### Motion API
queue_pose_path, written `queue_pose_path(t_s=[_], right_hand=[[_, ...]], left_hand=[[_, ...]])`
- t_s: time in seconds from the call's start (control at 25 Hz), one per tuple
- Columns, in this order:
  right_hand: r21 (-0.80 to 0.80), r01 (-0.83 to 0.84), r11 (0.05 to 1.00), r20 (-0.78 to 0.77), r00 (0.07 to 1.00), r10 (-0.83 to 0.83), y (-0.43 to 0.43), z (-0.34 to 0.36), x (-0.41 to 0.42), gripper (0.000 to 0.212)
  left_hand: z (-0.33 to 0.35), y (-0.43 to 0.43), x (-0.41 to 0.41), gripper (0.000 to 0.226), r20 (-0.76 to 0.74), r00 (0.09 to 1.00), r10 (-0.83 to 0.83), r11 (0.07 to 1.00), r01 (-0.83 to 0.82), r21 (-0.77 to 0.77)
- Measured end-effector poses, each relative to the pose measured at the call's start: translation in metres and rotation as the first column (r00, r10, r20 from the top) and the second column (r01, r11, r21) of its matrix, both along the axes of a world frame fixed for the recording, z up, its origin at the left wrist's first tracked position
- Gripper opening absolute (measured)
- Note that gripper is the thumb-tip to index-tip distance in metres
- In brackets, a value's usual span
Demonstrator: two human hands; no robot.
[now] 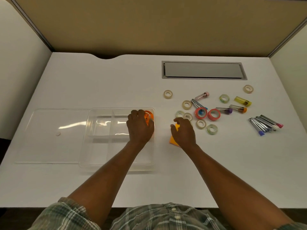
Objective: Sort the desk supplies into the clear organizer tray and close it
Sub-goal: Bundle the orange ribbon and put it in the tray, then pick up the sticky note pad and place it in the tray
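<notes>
Lying flat at the far left, one clear lid point(49, 135) touches the clear organizer tray point(99, 165), which we count as one tray split by dividers into several compartments. Our left hand point(139, 128) is inside its far right compartment, fingers curled onto an orange item point(149, 116) there; we cannot tell what the item is. Just right of the tray, our right hand point(183, 131) rests on an orange sticky pad point(172, 140), fingers bent over it, though whether they grip it we cannot tell. Beyond lie two red tape rolls point(214, 114), about nine pale small tape rolls point(168, 94), roughly six capped tubes point(242, 101), and one bundle of metal clips point(265, 124). Bare room stays open along the near edge of the white desk point(116, 83). One grey cable hatch point(203, 70) sits toward the back, below tan partition walls point(149, 22).
</notes>
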State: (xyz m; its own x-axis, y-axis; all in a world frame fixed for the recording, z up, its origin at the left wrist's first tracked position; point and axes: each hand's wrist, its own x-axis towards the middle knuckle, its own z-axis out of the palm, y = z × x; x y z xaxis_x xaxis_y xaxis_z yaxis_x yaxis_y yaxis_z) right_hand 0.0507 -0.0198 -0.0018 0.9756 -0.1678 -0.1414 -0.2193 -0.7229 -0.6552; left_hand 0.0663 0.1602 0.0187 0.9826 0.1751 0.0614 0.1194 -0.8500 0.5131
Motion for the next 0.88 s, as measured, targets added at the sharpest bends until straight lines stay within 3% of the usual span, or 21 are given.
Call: queue_pose_path(t_s=[0.08, 0.16, 0.24, 0.32, 0.36, 0.44, 0.56, 0.72, 0.88], right_hand=[[0.003, 0.196, 0.981, -0.086, 0.977, -0.195, -0.029, -0.005, -0.008, 0.031], [0.008, 0.34, 0.94, -0.241, 0.913, -0.329, -0.055, -0.011, -0.016, 0.031], [0.147, 0.488, 0.861, -0.422, 0.818, -0.392, -0.069, -0.015, -0.024, 0.03], [0.349, 0.585, 0.732, -0.548, 0.761, -0.348, -0.077, -0.017, -0.033, 0.027], [0.407, 0.591, 0.697, -0.576, 0.758, -0.307, -0.079, -0.017, -0.036, 0.026], [0.47, 0.563, 0.68, -0.597, 0.77, -0.224, -0.081, -0.017, -0.038, 0.029], [0.478, 0.549, 0.685, -0.634, 0.756, -0.164, -0.086, -0.017, -0.034, 0.025], [0.493, 0.598, 0.633, -0.701, 0.704, -0.119, -0.096, -0.015, -0.03, 0.011], [0.566, 0.633, 0.529, -0.713, 0.698, -0.073, -0.104, -0.013, -0.026, 0.04]], left_hand=[[0.006, -0.025, -0.005, 0.035, 0.171, 0.982, -0.075, 0.995, 0.086, -0.059], [0.011, -0.058, -0.009, 0.035, 0.211, 0.953, -0.216, 0.964, 0.243, -0.11], [0.007, -0.093, -0.012, 0.038, 0.04, 0.963, -0.267, 0.938, 0.269, -0.22], [-0.006, -0.122, -0.014, 0.046, -0.304, 0.941, -0.149, 0.954, 0.056, -0.294], [-0.013, -0.131, -0.017, 0.047, -0.464, 0.883, -0.063, 0.953, -0.085, -0.29], [-0.023, -0.14, -0.023, 0.042, -0.608, 0.792, 0.058, 0.904, -0.3, -0.305], [-0.029, -0.142, -0.027, 0.027, -0.595, 0.786, 0.172, 0.844, -0.429, -0.323], [-0.017, -0.148, -0.037, 0.004, -0.477, 0.868, 0.135, 0.816, -0.371, -0.443], [-0.002, -0.165, -0.055, 0.009, -0.309, 0.95, 0.044, 0.846, -0.2, -0.493]])
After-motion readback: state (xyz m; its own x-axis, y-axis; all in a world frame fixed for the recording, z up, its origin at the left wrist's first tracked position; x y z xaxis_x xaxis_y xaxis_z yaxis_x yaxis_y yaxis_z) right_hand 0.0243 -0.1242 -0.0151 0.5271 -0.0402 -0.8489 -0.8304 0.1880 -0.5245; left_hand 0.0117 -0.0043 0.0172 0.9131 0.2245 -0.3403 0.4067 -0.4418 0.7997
